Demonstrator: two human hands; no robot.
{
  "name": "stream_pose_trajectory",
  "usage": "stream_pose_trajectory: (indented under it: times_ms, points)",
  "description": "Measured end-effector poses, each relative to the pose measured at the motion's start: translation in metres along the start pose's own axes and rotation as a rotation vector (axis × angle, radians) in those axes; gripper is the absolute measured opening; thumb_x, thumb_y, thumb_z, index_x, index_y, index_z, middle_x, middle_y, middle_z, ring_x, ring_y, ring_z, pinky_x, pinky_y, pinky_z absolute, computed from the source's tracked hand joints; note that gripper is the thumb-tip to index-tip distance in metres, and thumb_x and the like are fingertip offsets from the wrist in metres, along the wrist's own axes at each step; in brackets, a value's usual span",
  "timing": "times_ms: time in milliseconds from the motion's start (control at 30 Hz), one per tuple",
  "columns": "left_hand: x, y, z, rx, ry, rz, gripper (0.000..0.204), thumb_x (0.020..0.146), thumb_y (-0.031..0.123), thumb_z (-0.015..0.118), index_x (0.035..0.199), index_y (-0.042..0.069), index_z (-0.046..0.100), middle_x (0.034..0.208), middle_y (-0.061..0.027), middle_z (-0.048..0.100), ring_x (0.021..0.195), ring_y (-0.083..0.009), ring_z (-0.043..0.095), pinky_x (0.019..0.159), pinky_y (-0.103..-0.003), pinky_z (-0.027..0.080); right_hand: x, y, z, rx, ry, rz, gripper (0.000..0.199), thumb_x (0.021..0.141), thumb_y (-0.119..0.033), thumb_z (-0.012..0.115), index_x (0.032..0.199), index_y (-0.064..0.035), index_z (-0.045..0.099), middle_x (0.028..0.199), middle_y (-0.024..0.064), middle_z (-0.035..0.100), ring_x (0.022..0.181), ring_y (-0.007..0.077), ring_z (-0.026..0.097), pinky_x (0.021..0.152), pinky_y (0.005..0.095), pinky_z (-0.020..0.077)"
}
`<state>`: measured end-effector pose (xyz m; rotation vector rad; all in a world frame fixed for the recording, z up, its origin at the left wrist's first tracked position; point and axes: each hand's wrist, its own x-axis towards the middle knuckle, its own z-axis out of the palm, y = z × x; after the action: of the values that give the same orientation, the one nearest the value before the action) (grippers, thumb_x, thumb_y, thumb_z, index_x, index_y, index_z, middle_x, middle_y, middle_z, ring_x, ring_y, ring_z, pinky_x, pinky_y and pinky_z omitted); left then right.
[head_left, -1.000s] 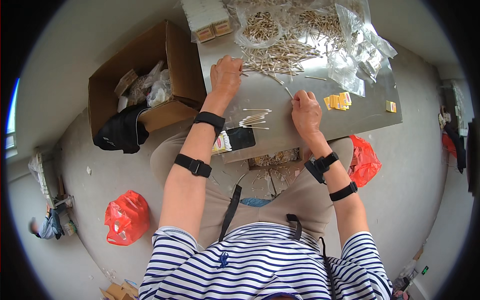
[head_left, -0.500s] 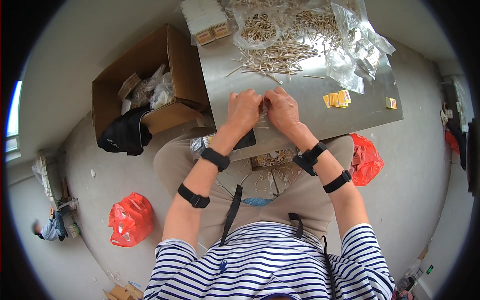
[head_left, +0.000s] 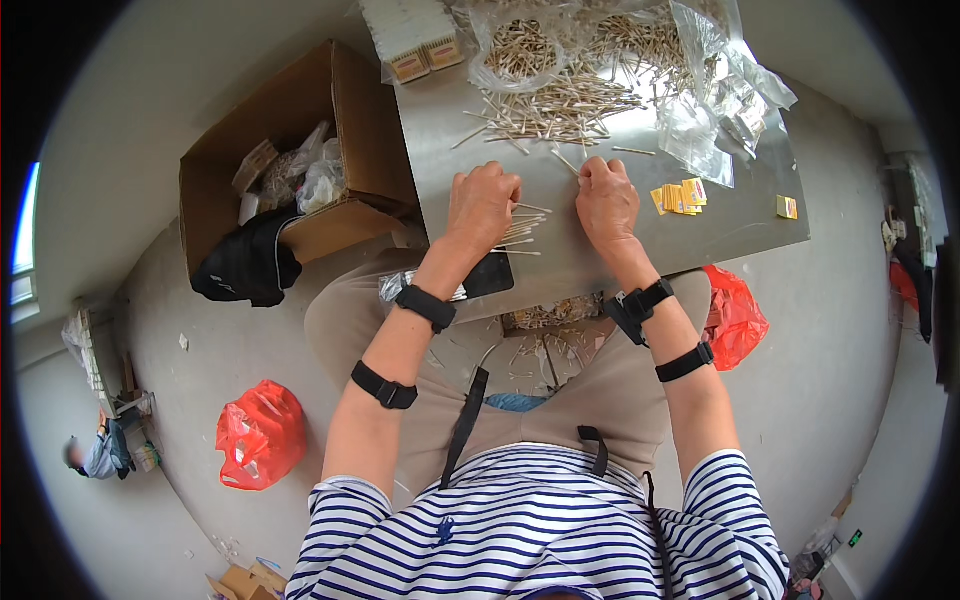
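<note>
My left hand point(head_left: 481, 207) is closed over the near part of the metal table, gripping cotton swabs point(head_left: 520, 231) whose tips fan out to its right. Some of these may lie on the table beneath the hand; I cannot tell which. A hand's width to the right, my right hand point(head_left: 608, 203) pinches the near end of a single cotton swab point(head_left: 564, 160) that points away to the upper left. Beyond both hands spreads a large loose heap of cotton swabs point(head_left: 560, 105). A dark flat object point(head_left: 491, 275) lies by my left wrist, partly hidden.
Small yellow cards point(head_left: 680, 197) and a lone yellow card point(head_left: 787, 207) rest on the metal table point(head_left: 740, 225) at right. Clear plastic bags point(head_left: 700, 135) lie behind them. A cardboard box point(head_left: 365, 140) stands left; red bags point(head_left: 262, 435) sit on the floor. Packed swab boxes point(head_left: 412, 45) are stacked at the back.
My hands, together before, are now apart: the left has shifted slightly left, the right to the right and onto a swab. The swabs by my left hand now show more plainly.
</note>
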<state>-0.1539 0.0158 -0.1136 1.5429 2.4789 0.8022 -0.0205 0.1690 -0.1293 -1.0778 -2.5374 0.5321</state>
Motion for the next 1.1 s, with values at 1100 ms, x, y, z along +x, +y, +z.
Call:
stream_pose_trajectory:
  times_ms: [1100]
  points:
    - [-0.002,-0.013,-0.011,0.003,-0.022,-0.073,0.004,0.081,0.008,0.067,0.083,0.010,0.070,0.085,-0.0082,0.068,0.089,-0.0294,0.066,0.080,-0.045,0.046,0.016,-0.044,0.014,0.089,-0.324,-0.396,0.016,0.083,-0.002,0.059,0.096,-0.0105,0.065,0.100,0.0166,0.061,0.090,0.0423,0.066,0.076,0.0523,0.0524]
